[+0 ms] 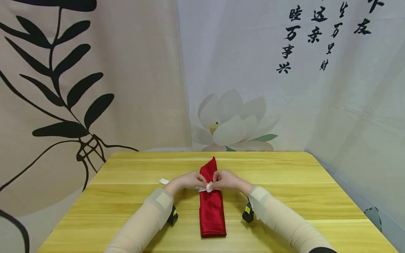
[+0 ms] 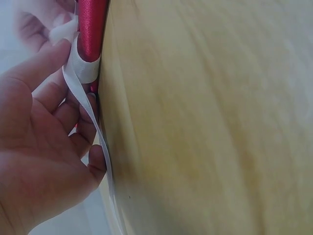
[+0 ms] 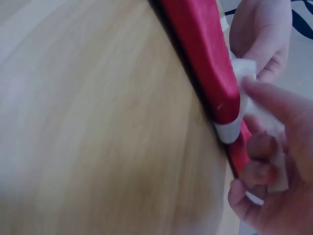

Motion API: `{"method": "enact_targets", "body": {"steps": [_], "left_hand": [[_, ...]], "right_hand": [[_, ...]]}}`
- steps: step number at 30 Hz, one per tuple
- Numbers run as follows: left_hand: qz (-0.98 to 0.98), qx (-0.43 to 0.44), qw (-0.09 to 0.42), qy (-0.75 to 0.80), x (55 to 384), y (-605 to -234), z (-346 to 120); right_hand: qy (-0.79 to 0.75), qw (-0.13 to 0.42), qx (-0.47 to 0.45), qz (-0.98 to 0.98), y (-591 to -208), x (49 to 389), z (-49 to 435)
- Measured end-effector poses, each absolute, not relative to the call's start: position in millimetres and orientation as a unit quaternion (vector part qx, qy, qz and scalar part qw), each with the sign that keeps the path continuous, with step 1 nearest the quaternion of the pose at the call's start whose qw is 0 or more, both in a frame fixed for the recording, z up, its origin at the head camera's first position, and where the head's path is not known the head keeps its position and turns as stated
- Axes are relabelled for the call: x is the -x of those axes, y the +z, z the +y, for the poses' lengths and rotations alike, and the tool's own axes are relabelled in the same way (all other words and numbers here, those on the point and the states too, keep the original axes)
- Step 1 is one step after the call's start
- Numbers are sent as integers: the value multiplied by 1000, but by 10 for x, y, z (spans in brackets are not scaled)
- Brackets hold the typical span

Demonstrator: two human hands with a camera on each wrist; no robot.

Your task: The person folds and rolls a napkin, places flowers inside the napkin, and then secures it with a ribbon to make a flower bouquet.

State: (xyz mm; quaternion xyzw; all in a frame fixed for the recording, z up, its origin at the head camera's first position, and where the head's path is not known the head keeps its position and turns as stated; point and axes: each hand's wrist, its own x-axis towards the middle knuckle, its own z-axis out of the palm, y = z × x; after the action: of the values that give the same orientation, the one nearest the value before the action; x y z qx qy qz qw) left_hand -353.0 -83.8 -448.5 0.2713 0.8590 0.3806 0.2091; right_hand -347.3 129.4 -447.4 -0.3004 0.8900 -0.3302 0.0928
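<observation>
A folded red satiny cloth [image 1: 213,214] lies lengthwise on the table, its pointed end away from me. Around its middle runs a white ribbon [image 2: 88,72], gathered into a small bunch or knot on top. From the left, my left hand [image 1: 190,180] pinches the ribbon between thumb and fingers; a long tail trails past its other fingers in the left wrist view. My right hand [image 1: 231,181] pinches the ribbon from the opposite side, fingertips close to the left ones. In the right wrist view, a ribbon end [image 3: 279,171] hangs by its curled fingers.
The wooden table [image 1: 278,203] extends on both sides of the cloth. A ribbon tail [image 1: 164,181] lies left of the left wrist. Small black cameras [image 1: 172,215] hang under both wrists. Behind the table's far edge hangs a printed curtain [image 1: 142,88].
</observation>
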Motion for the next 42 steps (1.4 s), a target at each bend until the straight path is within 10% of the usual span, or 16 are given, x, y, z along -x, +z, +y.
{"method": "enact_targets", "body": {"steps": [42], "left_hand": [[852, -292, 233, 367, 3566, -4465, -876]], "right_hand": [[-315, 128, 354, 871, -4449, 3503, 1214]]}}
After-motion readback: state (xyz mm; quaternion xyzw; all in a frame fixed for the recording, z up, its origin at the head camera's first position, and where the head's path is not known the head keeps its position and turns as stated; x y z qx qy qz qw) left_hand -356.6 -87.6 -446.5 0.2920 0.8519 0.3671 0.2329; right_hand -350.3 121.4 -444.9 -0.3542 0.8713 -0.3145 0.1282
